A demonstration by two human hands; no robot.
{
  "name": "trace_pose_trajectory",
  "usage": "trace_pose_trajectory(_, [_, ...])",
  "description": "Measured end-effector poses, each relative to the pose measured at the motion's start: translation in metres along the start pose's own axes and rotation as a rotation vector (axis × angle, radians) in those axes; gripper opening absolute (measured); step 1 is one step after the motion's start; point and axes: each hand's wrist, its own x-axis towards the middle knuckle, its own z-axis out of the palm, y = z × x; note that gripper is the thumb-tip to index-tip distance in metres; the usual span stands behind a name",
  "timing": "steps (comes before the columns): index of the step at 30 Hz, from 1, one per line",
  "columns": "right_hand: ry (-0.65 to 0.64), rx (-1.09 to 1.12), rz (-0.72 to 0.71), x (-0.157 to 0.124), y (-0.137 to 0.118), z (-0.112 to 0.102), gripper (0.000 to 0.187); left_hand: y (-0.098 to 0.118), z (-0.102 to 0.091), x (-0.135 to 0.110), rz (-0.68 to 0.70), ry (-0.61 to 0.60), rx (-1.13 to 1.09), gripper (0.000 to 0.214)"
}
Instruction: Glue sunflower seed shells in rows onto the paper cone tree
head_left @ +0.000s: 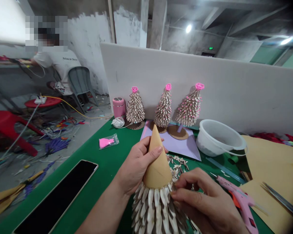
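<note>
My left hand (136, 162) is wrapped around the upper part of a tan paper cone (158, 169), its thumb lying across the front. Overlapping rows of sunflower seed shells (157, 208) cover the cone's lower part; the upper part is bare paper. At the right end of the top row, my right hand (202, 195) pinches a sunflower seed shell against the cone, mostly hidden by the fingertips. Loose sunflower seed shells (178, 165) lie behind the cone. A pink glue gun (236, 195) rests to the right of my right hand.
Three shell-covered trees (135, 109) with pink tops stand at the back by a white board (234, 87). A white bucket (218, 139), tweezers (280, 198) and tan paper (273, 162) lie right. Left are a phone (58, 195) and a pink packet (108, 142). A seated person (60, 63) is farther off.
</note>
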Motion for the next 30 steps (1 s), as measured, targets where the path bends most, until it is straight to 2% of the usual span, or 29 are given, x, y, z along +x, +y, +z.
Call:
trace_pose_trajectory(3, [0.023, 0.013, 0.003, -0.0020, 0.0031, 0.0014, 0.016, 0.0002, -0.0001, 0.0006, 0.003, 0.005, -0.008, 0.023])
trace_pose_trajectory(8, [-0.021, 0.009, -0.047, -0.0023, 0.0023, -0.0017, 0.013, -0.0003, -0.0007, 0.0004, -0.004, 0.001, -0.023, 0.023])
trace_pose_trajectory(18, [-0.046, -0.038, -0.018, -0.0010, -0.0024, -0.0032, 0.015, 0.0002, -0.0013, 0.0005, -0.003, -0.002, -0.022, 0.023])
trace_pose_trajectory(27, [0.001, -0.089, -0.176, -0.0008, 0.0017, -0.0016, 0.011, 0.0009, -0.0010, -0.0002, -0.001, 0.008, -0.026, 0.024])
trace_pose_trajectory(30, [0.044, -0.122, -0.308, -0.0047, 0.0006, 0.0005, 0.022, 0.0009, -0.0011, -0.0002, 0.000, 0.015, -0.029, 0.025])
